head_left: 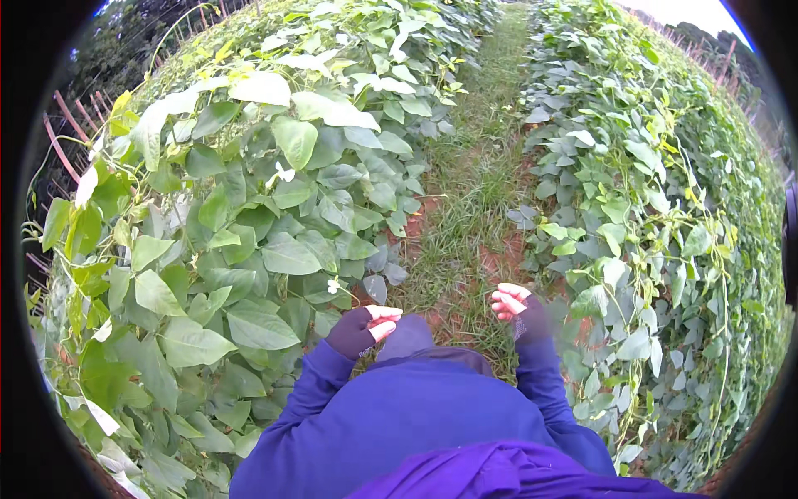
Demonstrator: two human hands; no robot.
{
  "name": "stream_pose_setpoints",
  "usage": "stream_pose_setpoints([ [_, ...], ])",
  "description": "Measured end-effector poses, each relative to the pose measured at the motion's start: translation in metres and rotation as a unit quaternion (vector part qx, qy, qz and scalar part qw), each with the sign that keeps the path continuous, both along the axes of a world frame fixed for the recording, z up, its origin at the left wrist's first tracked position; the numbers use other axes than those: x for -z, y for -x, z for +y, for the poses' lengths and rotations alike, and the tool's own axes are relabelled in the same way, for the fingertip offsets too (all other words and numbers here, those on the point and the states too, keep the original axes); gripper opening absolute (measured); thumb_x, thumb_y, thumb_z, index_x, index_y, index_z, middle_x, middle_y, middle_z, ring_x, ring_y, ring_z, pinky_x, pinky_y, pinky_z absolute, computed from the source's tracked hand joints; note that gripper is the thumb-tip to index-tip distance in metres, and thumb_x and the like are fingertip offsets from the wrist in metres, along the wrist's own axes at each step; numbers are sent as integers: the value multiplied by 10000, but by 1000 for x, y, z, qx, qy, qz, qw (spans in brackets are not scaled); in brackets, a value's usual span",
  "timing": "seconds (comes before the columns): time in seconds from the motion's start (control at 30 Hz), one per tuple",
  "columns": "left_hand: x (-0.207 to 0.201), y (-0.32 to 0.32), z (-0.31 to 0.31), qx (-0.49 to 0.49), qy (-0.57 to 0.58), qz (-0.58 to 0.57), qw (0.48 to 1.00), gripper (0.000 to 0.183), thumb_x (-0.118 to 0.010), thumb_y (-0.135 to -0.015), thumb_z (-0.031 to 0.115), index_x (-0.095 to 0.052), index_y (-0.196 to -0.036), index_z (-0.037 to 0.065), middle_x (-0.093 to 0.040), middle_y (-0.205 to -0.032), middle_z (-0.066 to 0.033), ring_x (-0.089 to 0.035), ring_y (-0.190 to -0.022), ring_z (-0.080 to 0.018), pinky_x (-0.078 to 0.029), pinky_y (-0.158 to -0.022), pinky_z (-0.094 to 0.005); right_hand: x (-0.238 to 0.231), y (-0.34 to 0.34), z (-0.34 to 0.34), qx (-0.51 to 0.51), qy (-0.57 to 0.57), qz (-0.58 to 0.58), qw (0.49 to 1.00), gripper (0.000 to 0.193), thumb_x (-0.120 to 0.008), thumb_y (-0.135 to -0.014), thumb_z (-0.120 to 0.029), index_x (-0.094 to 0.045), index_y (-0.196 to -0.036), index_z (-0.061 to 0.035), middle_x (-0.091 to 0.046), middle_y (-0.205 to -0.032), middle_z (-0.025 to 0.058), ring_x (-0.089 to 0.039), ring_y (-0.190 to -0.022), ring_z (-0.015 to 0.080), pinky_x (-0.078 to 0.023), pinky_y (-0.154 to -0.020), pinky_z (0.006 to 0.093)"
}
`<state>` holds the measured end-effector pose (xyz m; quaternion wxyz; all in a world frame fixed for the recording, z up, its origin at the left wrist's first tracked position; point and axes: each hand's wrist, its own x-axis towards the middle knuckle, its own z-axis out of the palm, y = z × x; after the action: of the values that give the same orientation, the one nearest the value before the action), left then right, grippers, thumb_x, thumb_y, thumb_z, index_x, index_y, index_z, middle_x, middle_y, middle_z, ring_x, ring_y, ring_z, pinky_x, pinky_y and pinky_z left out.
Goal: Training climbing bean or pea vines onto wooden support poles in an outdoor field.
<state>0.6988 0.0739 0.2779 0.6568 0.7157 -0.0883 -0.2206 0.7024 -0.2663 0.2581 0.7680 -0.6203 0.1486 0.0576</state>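
Both my hands are in front of my body, apart from each other, in dark fingerless gloves with bare fingertips. My left hand (366,327) is beside the leafy row on the left, its thumb and fingers drawn together and pointing inward. A small white flower (333,285) shows just above it among broad green leaves (264,324). Over the edge of the grassy path, my right hand (519,311) has its fingers curled inward. Whatever either hand may hold is hidden. The leaves of the right row (592,301) are nearest to my right hand.
A grassy path (474,191) with patches of reddish soil runs ahead between two tall rows of climbing vines. Reddish stakes (61,148) stand at the far left. Pale strips of material (101,416) hang low in the left row. Vines trail down the right row.
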Motion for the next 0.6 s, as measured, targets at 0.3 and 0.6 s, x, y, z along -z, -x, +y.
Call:
stream_pose_setpoints([
  [0.3, 34, -174, -54, 110, -44, 34, 992, 344, -591, -898, 186, -590, -1207, 36, -630, -1139, -100, -571, -1075, -167, -440, -932, -310, 58, -168, -49, 14, -37, 30, 999, 279, -590, -889, -112, -571, -1152, -21, -654, -988, 83, -620, -771, 128, -486, -633, 232],
  [0.6, 24, -378, -94, -39, 58, -23, 997, 358, -607, -880, 197, -589, -1213, 66, -646, -1105, -91, -598, -1019, -159, -464, -889, -320, 18, -398, -77, -107, 1, 52, 993, 301, -585, -903, -147, -541, -1186, -53, -652, -1002, 66, -626, -774, 135, -502, -643, 260],
])
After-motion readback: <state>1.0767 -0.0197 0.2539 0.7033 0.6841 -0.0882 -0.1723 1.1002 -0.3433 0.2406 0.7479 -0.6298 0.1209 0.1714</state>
